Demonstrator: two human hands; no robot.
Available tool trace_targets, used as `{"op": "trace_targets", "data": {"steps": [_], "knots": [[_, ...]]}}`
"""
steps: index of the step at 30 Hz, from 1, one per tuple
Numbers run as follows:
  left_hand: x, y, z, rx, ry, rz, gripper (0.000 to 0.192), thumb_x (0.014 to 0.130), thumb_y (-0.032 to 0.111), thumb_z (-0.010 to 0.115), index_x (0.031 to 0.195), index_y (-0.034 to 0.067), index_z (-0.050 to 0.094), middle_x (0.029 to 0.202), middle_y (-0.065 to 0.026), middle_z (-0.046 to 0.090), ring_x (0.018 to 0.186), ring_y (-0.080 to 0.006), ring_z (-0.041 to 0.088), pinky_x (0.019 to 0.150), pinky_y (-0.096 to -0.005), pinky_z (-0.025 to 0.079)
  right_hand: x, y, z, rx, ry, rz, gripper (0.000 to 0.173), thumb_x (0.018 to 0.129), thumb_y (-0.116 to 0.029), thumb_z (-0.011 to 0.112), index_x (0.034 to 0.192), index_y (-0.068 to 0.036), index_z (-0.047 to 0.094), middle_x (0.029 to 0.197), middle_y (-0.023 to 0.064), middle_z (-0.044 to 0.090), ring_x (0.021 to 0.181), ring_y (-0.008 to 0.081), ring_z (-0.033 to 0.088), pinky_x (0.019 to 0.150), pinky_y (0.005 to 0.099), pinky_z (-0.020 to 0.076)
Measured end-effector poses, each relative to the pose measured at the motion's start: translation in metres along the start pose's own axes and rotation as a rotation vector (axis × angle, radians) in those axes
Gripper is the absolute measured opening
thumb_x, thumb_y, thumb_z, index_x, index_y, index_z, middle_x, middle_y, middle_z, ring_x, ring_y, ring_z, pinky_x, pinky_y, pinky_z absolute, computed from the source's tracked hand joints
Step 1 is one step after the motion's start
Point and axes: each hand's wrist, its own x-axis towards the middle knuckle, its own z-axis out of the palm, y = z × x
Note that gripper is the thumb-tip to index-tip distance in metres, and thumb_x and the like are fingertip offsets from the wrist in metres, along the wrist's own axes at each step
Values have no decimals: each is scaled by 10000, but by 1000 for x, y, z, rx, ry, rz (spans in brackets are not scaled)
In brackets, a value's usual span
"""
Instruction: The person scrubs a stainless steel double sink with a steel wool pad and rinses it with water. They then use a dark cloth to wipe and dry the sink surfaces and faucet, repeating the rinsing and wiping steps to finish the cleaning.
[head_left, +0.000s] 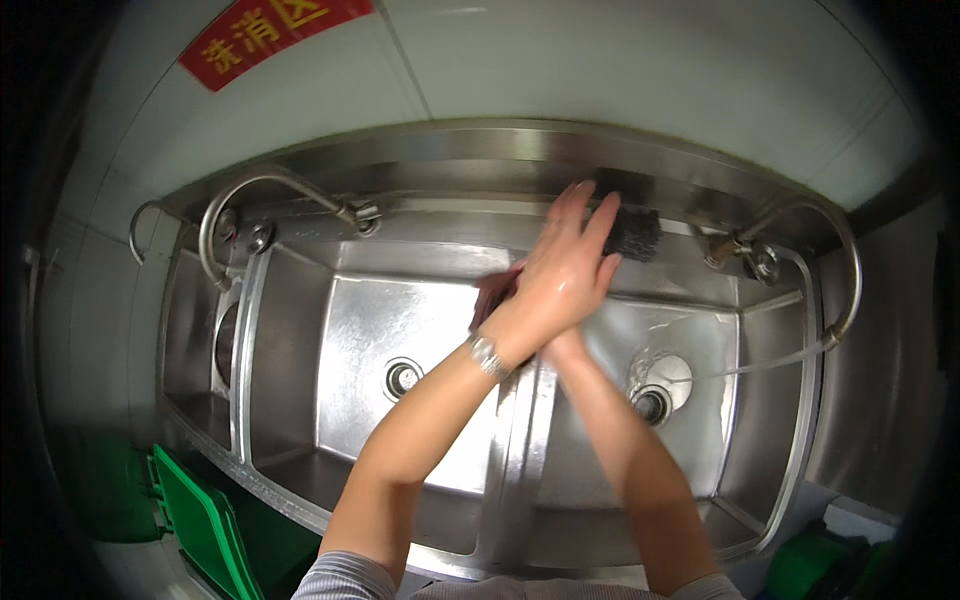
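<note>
My left hand, wet and with a metal-band watch on its wrist, is over the sink's middle divider. Its fingers point towards the back ledge and are apart, with nothing seen in them. My right hand crosses beneath it; its fingers are hidden, so its grip cannot be seen. A blurred dark red cloth sticks out to the left from under the hands. Just past my left fingertips a dark scouring pad lies on the back ledge.
Water runs from the right faucet into the right basin, near its drain. The left faucet curves over the left side of the left basin. A green bin lid stands raised at the lower left.
</note>
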Motion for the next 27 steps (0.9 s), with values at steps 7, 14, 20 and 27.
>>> {"op": "trace_targets", "data": {"steps": [7, 14, 20, 27], "knots": [[-188, -32, -108, 18, 81, -339, 439, 751, 52, 605, 1152, -26, 443, 1173, -236, 412, 1068, -379, 451, 881, -389, 407, 61, -3, 35, -1754, 160, -421, 491, 749, -57, 556, 1228, -77, 448, 1274, 156, 404, 1189, 341, 314, 970, 408, 302], [-334, -45, -156, -20, 67, -725, 368, 747, 40, 597, 1089, -31, 481, 1095, -219, 465, 1011, -374, 485, 847, -382, 424, 129, 65, 85, -1435, -299, -452, 539, 685, 82, 418, 1204, -61, 431, 1226, 164, 463, 1084, 329, 455, 927, 360, 361], [-382, -50, -170, -113, 63, -879, 348, 748, 32, 593, 1075, -41, 499, 1097, -195, 477, 1021, -345, 493, 860, -363, 422, 152, 87, 123, -1072, -338, -415, 607, 675, 52, 514, 1254, -55, 366, 1220, 173, 459, 1108, 332, 446, 949, 338, 349], [-397, -48, -173, -162, 91, -918, 303, 744, 25, 593, 1034, -37, 529, 1078, -185, 495, 997, -337, 511, 856, -358, 422, 134, 102, 105, -1740, 118, -691, 532, 673, -45, 588, 1194, -46, 481, 1227, 233, 388, 1123, 395, 374, 956, 428, 337]]}}
